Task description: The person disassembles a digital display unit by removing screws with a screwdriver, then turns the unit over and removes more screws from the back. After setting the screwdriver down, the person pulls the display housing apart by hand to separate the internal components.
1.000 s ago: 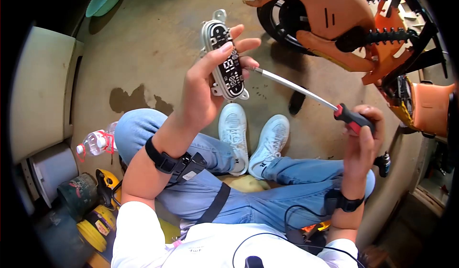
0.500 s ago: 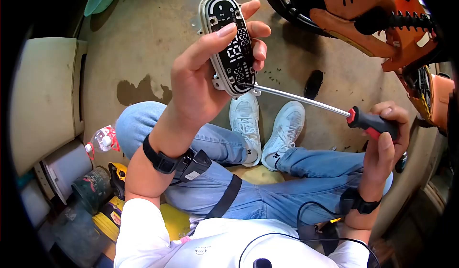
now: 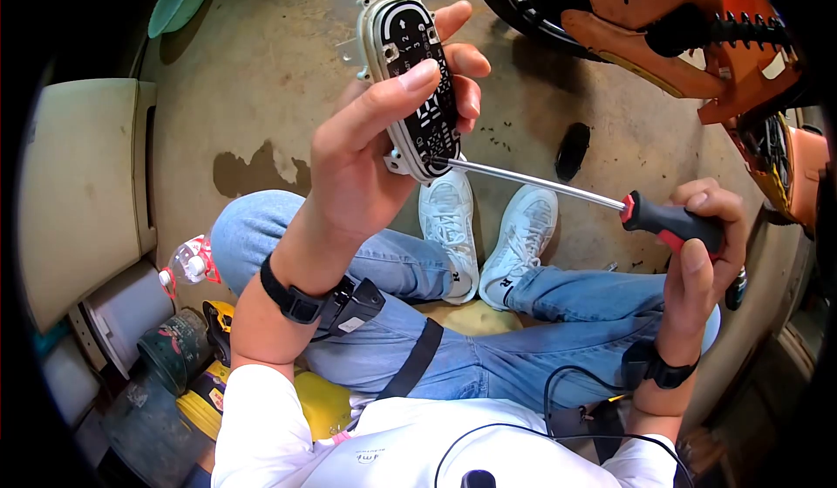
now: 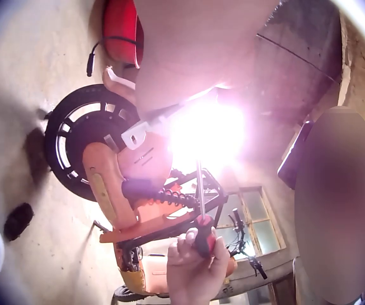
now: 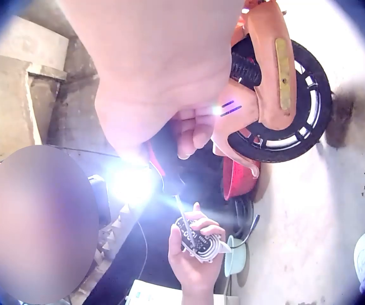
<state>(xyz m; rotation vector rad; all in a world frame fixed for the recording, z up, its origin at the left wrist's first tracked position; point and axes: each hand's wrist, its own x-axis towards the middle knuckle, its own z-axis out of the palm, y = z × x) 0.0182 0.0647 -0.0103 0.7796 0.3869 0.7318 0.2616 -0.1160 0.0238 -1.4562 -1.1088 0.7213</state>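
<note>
Head view faces down; wrist views share screwdriver [image 3: 652, 215].

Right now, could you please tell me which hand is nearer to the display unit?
Left. The left hand grips the display unit itself; the right hand is apart from it, off to the right, holding the screwdriver handle.

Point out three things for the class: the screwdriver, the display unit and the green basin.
Screwdriver [image 3: 656, 215]: head view, on its black-and-red handle.
Display unit [image 3: 428, 111]: head view, on its dark face, among the white digits.
Green basin [image 3: 181, 0]: head view, on its wall.
</note>
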